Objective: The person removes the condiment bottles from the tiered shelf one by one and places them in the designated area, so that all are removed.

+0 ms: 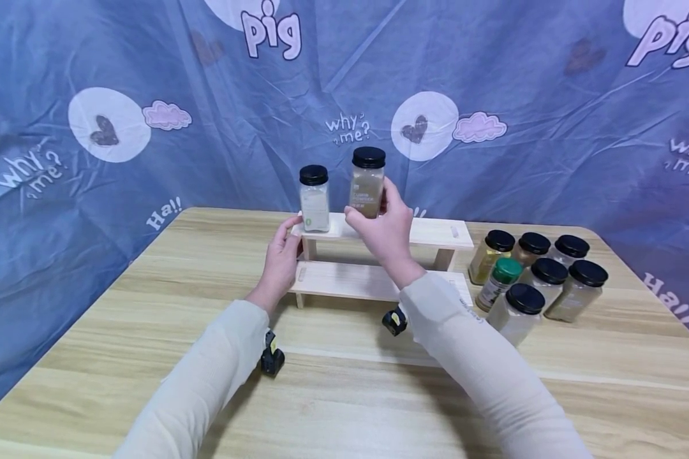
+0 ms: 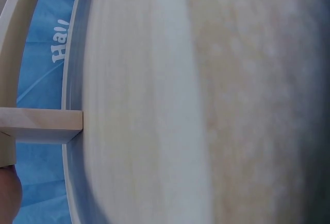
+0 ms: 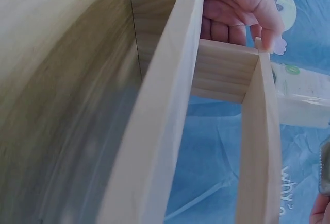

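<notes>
My right hand (image 1: 392, 233) holds a spice jar (image 1: 366, 185) with a black lid and brown powder, its label reading cumin powder. The jar is upright over the top tier of a two-tier wooden spice rack (image 1: 344, 280). Just left of it, a second black-lidded jar (image 1: 314, 207) with pale contents stands on that tier. My left hand (image 1: 280, 258) grips the rack's left end; the right wrist view shows its thumb (image 3: 269, 20) at the upper board's edge and its fingers curled below. In the left wrist view only a fingertip (image 2: 7, 195) shows beside the rack.
Right of the rack stand several black-lidded spice jars (image 1: 577, 290) and one green-lidded bottle (image 1: 496, 284), grouped closely. The nearest jar (image 1: 517, 315) is by the rack's front right corner. A blue printed cloth (image 1: 252, 127) hangs behind the wooden table (image 1: 344, 408).
</notes>
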{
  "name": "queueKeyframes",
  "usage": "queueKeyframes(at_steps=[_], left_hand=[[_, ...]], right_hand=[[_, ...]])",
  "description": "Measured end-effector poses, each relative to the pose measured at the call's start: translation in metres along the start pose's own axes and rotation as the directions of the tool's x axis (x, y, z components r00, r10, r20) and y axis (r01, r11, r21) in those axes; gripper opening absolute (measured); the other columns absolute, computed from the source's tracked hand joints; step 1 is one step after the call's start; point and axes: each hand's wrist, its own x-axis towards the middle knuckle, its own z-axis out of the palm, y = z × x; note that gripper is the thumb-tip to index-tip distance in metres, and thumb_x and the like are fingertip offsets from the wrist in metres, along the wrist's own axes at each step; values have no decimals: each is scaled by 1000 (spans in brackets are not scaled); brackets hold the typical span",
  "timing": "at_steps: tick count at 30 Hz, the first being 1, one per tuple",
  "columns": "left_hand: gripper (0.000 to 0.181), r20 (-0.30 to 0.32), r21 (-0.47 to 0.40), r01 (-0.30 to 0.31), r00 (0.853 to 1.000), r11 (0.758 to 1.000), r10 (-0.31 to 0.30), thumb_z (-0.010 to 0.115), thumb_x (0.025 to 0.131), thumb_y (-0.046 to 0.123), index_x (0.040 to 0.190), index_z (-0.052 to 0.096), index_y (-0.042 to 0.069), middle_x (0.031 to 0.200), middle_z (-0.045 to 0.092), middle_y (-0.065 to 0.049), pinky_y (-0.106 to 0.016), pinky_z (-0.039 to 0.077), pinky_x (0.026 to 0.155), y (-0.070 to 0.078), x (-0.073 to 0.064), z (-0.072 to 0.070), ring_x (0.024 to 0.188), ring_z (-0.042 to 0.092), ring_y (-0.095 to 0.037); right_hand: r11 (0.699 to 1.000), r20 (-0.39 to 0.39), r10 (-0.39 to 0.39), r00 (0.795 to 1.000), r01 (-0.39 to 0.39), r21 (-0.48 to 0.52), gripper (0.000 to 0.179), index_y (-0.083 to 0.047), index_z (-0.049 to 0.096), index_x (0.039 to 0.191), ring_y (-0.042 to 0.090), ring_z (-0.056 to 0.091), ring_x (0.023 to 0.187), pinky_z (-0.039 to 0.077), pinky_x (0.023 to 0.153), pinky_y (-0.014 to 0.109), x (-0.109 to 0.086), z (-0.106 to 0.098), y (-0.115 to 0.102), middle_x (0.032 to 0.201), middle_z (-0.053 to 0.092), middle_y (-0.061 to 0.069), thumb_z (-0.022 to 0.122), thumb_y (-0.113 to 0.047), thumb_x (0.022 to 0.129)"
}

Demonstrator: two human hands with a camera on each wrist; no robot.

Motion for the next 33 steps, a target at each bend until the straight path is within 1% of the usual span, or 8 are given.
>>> queueKeyframes(at_steps=[3,5,7,11,15,22,29,33], left_hand=[[34,-2,-1,-2,1000,1000,2,33,100,9,132,44,7,147,33,-12,-34,35,109,1,0,0,129,41,-27],[34,0,-3,-5,1000,1000,5,33,100,9,132,44,6,147,33,-12,-34,35,109,1,0,1,128,42,-27],[34,-2,-1,-6,1000,1000,6,33,100,8,132,44,6,146,34,-12,-33,35,108,1,0,1,128,42,-26],[34,-2,-2,-14,1000,1000,14,33,100,8,131,44,5,145,35,-13,-33,36,108,0,0,1,127,43,-26],[34,0,-7,-19,1000,1000,19,32,100,7,132,43,4,146,33,-13,-34,35,108,0,1,1,128,42,-27],[34,-6,-17,-9,1000,1000,9,33,99,6,131,44,4,146,34,-13,-33,35,109,-2,1,1,128,41,-27],[34,-4,-5,-8,1000,1000,8,32,100,7,132,43,5,146,33,-12,-34,34,109,-2,0,1,129,41,-27],[34,-3,-11,-7,1000,1000,7,33,100,7,132,43,5,147,33,-12,-33,34,109,-1,0,1,129,41,-26]], right_hand=[[999,-22,-36,999,36,6,58,-5,56,118,18,58,77,50,65,27,0,-3,-3,90,65,11,76,-15,64],[999,-32,-46,998,46,17,58,-5,57,117,17,57,76,49,65,27,-1,-5,-6,89,64,12,76,-15,64],[998,-42,-56,998,57,29,56,-4,58,115,17,55,75,47,64,26,-2,-8,-8,87,63,12,75,-15,64],[994,-71,-101,992,104,38,53,-2,58,113,15,53,72,45,60,24,-5,-14,-12,84,62,12,74,-13,63],[987,-100,-139,985,146,68,56,1,57,114,14,54,72,46,60,21,-7,-21,-15,85,63,13,73,-11,63],[971,-139,-130,982,155,184,58,5,54,117,11,58,78,50,66,21,-10,-36,-21,93,64,15,71,-8,63],[962,-167,-115,979,152,226,53,8,53,114,13,58,80,51,69,21,-13,-56,-25,92,61,-2,68,-6,64],[958,-174,-121,977,161,237,51,6,54,112,15,58,82,52,71,22,-15,-66,-27,93,60,-5,67,-7,65]])
